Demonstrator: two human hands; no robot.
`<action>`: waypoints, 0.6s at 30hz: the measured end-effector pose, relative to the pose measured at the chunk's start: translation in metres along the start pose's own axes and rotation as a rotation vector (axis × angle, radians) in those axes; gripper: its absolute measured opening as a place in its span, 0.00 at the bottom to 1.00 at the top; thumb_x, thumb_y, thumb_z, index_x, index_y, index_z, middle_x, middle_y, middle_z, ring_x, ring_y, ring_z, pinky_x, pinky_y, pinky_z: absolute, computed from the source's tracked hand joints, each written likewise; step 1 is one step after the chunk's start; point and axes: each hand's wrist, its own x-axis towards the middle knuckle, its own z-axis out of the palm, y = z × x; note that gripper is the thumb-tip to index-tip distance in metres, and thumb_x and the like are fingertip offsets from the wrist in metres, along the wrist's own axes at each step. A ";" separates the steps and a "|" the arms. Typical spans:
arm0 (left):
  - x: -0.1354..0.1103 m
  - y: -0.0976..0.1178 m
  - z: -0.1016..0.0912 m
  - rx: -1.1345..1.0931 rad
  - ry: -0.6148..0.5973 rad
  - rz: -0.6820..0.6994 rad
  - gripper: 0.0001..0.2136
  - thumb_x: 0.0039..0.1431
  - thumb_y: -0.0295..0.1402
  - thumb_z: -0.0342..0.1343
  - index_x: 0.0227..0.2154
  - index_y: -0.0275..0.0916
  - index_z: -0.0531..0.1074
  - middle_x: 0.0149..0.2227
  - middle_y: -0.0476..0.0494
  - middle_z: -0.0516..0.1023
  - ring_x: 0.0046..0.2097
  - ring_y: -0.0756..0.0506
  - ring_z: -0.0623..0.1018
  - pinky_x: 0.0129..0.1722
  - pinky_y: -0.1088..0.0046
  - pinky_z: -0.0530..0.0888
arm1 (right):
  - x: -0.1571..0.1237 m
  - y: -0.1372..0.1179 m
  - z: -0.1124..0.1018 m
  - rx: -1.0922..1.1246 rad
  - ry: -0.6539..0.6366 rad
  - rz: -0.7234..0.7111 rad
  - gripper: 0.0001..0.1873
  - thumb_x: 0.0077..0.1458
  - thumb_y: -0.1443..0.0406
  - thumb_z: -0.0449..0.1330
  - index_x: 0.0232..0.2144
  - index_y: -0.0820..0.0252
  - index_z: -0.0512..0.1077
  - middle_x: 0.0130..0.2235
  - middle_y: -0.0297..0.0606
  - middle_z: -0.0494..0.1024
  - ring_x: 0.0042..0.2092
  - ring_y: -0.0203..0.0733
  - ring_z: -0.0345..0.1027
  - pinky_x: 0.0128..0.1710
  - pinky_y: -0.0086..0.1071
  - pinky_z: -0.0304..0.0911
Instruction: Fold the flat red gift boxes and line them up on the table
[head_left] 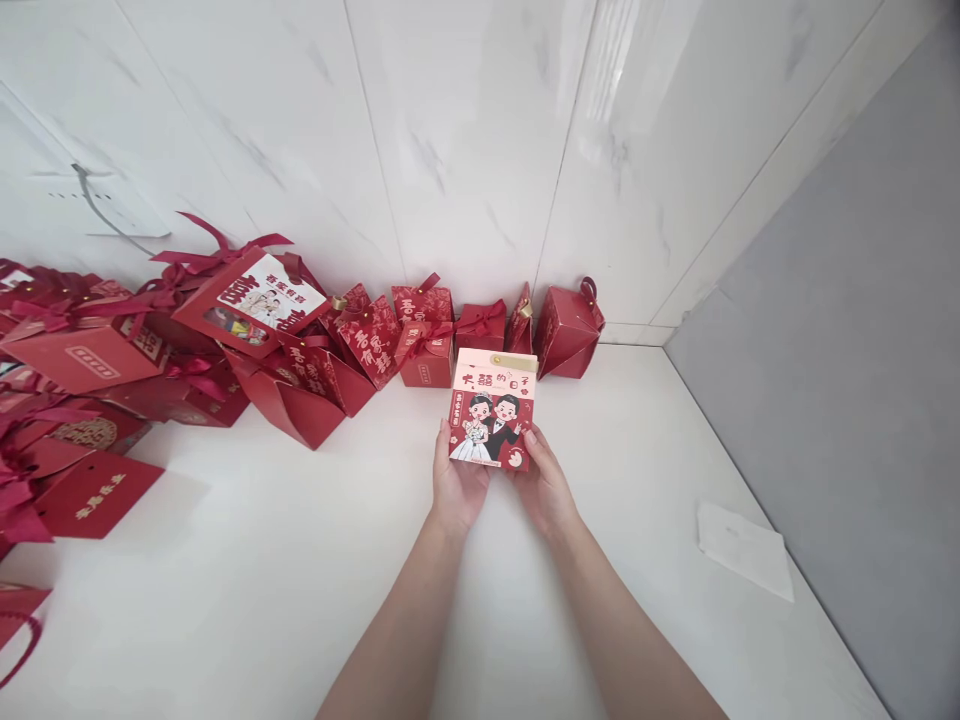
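Holding a gift box (491,408) between our left hand (459,492) and right hand (547,492).
Our fingers clasp its sides; cartoon couple (487,432) on red, pale pink top (478,364).

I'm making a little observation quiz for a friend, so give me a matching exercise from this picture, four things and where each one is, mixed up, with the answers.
Things
1. Cartoon-couple box
2. Grey cable
3. Thin white piece
4. Clear-windowed box

Places
A. Beside the grey surface
B. Among other red boxes
C. Between the left hand and right hand
D. Against the marbled wall

Pairs: 1-C, 2-D, 3-A, 4-B
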 end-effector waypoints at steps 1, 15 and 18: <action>0.000 0.000 0.000 0.001 0.002 0.002 0.26 0.61 0.51 0.52 0.54 0.38 0.72 0.56 0.39 0.74 0.54 0.37 0.75 0.49 0.62 0.77 | 0.000 0.001 0.001 -0.007 0.006 -0.029 0.25 0.56 0.51 0.62 0.54 0.49 0.68 0.59 0.37 0.72 0.60 0.52 0.63 0.61 0.51 0.57; 0.000 0.002 -0.002 -0.040 0.032 -0.008 0.26 0.60 0.53 0.52 0.53 0.39 0.73 0.55 0.40 0.75 0.53 0.38 0.76 0.44 0.64 0.78 | -0.003 0.005 0.008 -0.091 0.021 -0.082 0.33 0.53 0.53 0.65 0.60 0.43 0.62 0.64 0.31 0.65 0.64 0.50 0.58 0.63 0.50 0.54; 0.000 0.001 -0.002 -0.042 0.030 -0.002 0.26 0.60 0.52 0.52 0.53 0.40 0.73 0.55 0.41 0.75 0.52 0.39 0.76 0.43 0.67 0.77 | -0.003 0.003 0.004 -0.086 -0.011 -0.056 0.30 0.56 0.53 0.63 0.59 0.43 0.63 0.63 0.32 0.66 0.63 0.49 0.59 0.62 0.48 0.56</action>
